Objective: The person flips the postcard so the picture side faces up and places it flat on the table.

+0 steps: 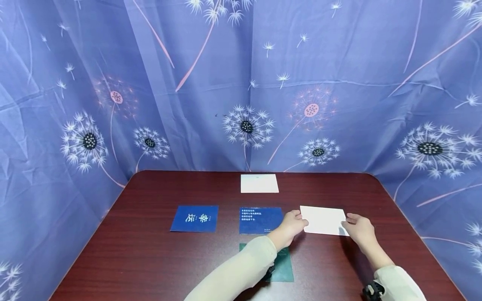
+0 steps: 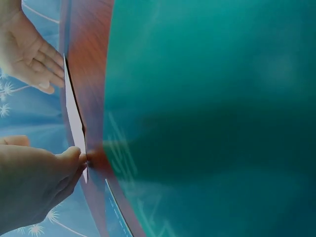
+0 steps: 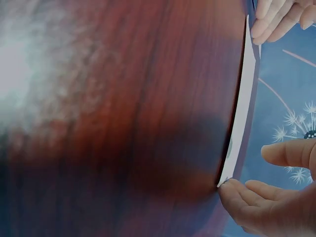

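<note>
A white card (image 1: pixel 324 220) lies at the right half of the table, between my two hands. At its left end my left hand (image 1: pixel 289 228) pinches it between thumb and fingers, as the left wrist view shows from the side. My right hand (image 1: pixel 360 230) is at the opposite end, fingertips touching the card's edge. In the right wrist view the thumb of this hand (image 3: pixel 276 187) stands apart from the fingers, which are fairly straight. A blue card with white writing (image 1: pixel 260 221) is just left of my left hand.
Another blue card (image 1: pixel 193 218) with large white characters lies farther left. A white card (image 1: pixel 259 184) is near the back edge. A green card (image 1: pixel 283 269) lies partly hidden under my left forearm. Behind the dark red table (image 1: pixel 150 259) hangs a blue dandelion curtain (image 1: pixel 211 138).
</note>
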Motion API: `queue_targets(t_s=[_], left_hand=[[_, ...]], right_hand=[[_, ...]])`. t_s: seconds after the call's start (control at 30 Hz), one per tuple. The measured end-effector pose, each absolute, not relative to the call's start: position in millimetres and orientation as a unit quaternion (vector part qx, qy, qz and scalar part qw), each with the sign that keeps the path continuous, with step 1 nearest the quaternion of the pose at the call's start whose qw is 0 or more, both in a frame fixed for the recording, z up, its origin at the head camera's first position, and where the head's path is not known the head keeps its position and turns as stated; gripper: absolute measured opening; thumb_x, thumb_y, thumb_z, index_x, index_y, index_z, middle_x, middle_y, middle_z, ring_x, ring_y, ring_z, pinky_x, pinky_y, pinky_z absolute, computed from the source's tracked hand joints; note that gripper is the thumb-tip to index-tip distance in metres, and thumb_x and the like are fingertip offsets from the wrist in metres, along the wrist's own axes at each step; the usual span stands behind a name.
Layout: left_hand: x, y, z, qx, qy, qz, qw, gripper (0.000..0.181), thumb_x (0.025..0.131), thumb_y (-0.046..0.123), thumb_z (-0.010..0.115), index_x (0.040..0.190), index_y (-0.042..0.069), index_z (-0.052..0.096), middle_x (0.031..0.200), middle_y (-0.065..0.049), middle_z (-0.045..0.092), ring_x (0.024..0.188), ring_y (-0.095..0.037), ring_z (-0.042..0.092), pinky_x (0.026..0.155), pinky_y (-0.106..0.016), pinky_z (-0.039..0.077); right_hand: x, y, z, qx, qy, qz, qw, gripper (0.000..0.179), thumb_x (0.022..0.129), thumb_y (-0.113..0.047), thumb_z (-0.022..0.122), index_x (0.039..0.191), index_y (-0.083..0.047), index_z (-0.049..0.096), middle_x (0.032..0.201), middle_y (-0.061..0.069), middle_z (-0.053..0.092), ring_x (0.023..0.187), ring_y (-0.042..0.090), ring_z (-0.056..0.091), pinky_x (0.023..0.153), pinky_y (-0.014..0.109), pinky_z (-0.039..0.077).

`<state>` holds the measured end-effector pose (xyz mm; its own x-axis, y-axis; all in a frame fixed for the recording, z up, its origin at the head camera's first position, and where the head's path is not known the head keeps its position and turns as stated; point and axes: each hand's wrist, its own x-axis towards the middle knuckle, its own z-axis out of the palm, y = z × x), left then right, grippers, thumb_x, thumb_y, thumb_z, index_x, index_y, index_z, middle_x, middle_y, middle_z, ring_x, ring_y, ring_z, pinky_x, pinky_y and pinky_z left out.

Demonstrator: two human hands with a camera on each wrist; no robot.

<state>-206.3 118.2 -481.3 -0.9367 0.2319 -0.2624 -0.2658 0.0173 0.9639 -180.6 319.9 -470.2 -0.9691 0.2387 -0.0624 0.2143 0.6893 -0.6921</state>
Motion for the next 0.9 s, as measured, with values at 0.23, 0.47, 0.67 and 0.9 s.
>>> queue_targets(t_s=[0.23, 0.47, 0.67, 0.9], left_hand=[[-208.5, 122.4, -486.6, -0.023, 0.682, 0.714, 0.16, 0.054, 0.078, -0.008, 0.056, 0.13, -0.015, 0.044, 0.126, -0.03, 0.054, 0.123, -0.039, 0.05, 0.102, -0.044, 0.043], [-211.8, 124.4, -489.6, -0.056, 0.656, 0.741, 0.133, 0.049, 0.073, -0.012, 0.053, 0.121, -0.016, 0.048, 0.113, -0.027, 0.06, 0.113, -0.035, 0.057, 0.097, -0.041, 0.047], [-212.0, 121.3, -488.9, -0.058, 0.652, 0.746, 0.118, 0.048, 0.072, -0.014, 0.052, 0.119, -0.017, 0.05, 0.108, -0.024, 0.061, 0.108, -0.03, 0.059, 0.093, -0.037, 0.05], [-213.0, 119.5, -489.0, -0.066, 0.655, 0.746, 0.103, 0.041, 0.074, -0.015, 0.053, 0.115, -0.015, 0.055, 0.1, -0.018, 0.063, 0.099, -0.025, 0.061, 0.084, -0.031, 0.052]], right_hand=[[-183.0, 320.1, -471.7, -0.13, -0.915, 0.38, 0.028, 0.048, 0.09, -0.01, 0.056, 0.125, 0.021, 0.048, 0.113, 0.034, 0.06, 0.113, 0.052, 0.05, 0.093, 0.056, 0.045], [-185.2, 324.7, -471.6, -0.144, -0.897, 0.417, 0.031, 0.046, 0.088, -0.008, 0.059, 0.122, 0.022, 0.05, 0.094, 0.026, 0.067, 0.086, 0.027, 0.063, 0.068, 0.021, 0.046], [-185.1, 325.5, -470.4, -0.154, -0.869, 0.468, 0.039, 0.044, 0.087, -0.002, 0.058, 0.121, 0.025, 0.048, 0.083, 0.011, 0.07, 0.065, -0.011, 0.047, 0.058, 0.011, 0.043], [-184.9, 327.4, -467.7, -0.161, -0.844, 0.511, 0.033, 0.046, 0.088, 0.0, 0.056, 0.124, 0.025, 0.045, 0.08, 0.002, 0.069, 0.065, -0.012, 0.049, 0.06, 0.011, 0.046]])
